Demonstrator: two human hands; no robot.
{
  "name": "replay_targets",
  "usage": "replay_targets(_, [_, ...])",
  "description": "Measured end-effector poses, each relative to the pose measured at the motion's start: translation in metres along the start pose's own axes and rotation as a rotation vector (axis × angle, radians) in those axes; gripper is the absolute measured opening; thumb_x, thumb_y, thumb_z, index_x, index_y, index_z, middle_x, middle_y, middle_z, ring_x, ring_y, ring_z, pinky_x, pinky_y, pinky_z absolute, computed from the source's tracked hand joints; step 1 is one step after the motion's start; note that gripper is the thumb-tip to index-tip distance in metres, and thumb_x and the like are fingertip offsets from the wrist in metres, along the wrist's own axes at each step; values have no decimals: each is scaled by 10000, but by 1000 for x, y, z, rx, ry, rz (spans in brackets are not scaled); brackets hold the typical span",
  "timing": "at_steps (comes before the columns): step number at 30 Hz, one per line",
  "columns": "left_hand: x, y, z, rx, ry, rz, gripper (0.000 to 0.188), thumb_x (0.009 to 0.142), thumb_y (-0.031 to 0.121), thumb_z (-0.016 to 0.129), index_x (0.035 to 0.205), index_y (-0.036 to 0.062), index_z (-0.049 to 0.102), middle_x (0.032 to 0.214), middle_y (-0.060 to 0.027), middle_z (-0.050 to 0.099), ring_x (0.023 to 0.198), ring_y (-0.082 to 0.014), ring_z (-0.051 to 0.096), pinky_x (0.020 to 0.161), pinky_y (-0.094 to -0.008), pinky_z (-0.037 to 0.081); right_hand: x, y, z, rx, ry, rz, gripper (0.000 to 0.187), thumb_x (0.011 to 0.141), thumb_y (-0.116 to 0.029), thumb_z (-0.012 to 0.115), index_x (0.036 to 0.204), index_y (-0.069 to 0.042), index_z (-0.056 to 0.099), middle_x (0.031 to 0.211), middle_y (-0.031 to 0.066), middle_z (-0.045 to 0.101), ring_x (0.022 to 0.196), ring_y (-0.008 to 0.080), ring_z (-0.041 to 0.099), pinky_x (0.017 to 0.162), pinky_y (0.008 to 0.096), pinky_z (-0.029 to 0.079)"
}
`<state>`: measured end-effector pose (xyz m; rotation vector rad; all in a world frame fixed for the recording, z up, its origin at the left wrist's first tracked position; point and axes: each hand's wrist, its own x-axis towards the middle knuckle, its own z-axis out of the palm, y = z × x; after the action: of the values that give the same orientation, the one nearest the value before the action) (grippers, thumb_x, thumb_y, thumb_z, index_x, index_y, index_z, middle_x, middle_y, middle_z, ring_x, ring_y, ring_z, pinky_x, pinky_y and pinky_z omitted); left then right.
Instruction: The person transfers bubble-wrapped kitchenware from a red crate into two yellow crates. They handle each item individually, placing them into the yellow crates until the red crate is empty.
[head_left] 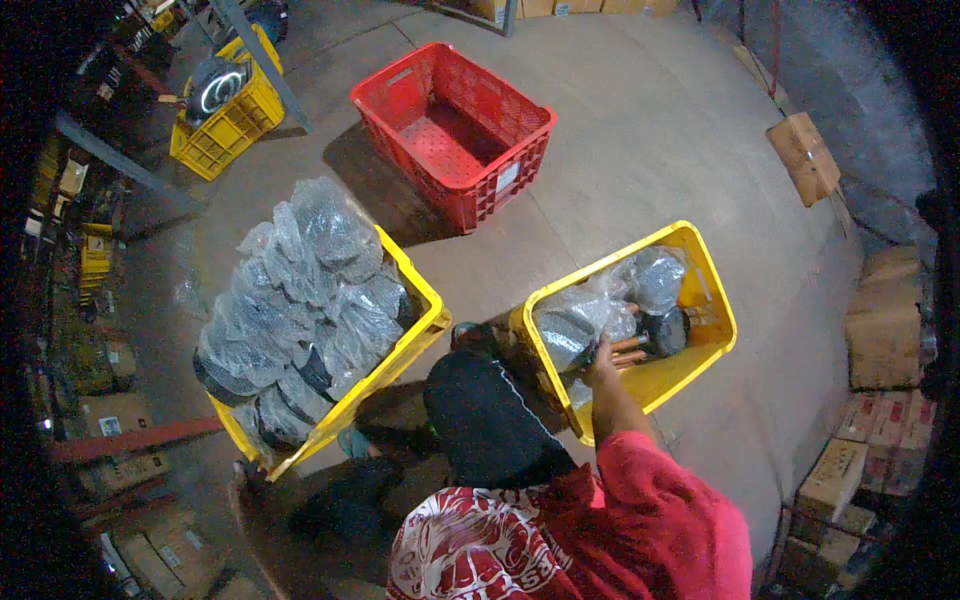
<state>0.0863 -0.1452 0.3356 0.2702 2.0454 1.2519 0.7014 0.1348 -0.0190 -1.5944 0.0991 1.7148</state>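
My right hand point(602, 366) reaches over the near side of the right yellow crate point(716, 335). Its fingers are partly hidden and seem closed on a bubble-wrapped item point(572, 325). Beside that hand lie orange-brown rods point(628, 350) and a dark rounded part point(666, 332). Another bubble-wrapped item point(660, 278) sits at the crate's far end. My left hand point(243, 482), dim and partly in shadow, is at the near corner of the left yellow crate point(425, 300), fingers bent at its rim. Bubble-wrapped dark parts point(300, 300) heap above that crate's rim.
A red crate point(450, 185) with nothing in it stands ahead on the concrete floor. Farther left, a yellow crate point(225, 130) holds a dark part with a bright ring. Cardboard boxes point(880, 330) line the right side; crowded shelving point(95, 260) runs along the left.
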Motion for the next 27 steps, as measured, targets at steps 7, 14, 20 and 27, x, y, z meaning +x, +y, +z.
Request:
replay_targets(7, [-43,34,33,167,9,82,509,953,375,579,1334,39,544,1150,-98,626,991,-215,590,865,-348,461,57,-31,6,-325,15,13,658,877,-586,478,1287,-74,524,1227,133,556,1066,306,529,888,489,460])
replay_targets(14, [-48,40,46,223,-7,113,505,955,362,583,1335,32,543,1166,-101,625,1015,-217,589,876,-356,460,60,-32,-5,-346,251,-234,526,837,-406,532,1058,60,634,960,155,621,789,297,571,664,453,468])
replay_targets(20, [-37,49,56,246,-49,192,502,956,352,587,1335,26,542,1179,-103,625,1035,-219,589,886,-363,459,14,-42,5,-220,339,-315,813,890,-486,507,1462,62,326,1416,174,438,1305,311,410,1069,413,340])
replay_targets(27, [11,18,33,225,-74,153,547,939,380,625,1324,3,530,1219,-113,615,1079,-237,586,926,-379,457,-45,-69,-13,-23,248,-489,788,882,-485,560,1463,4,352,1441,160,434,1300,320,431,1098,414,330])
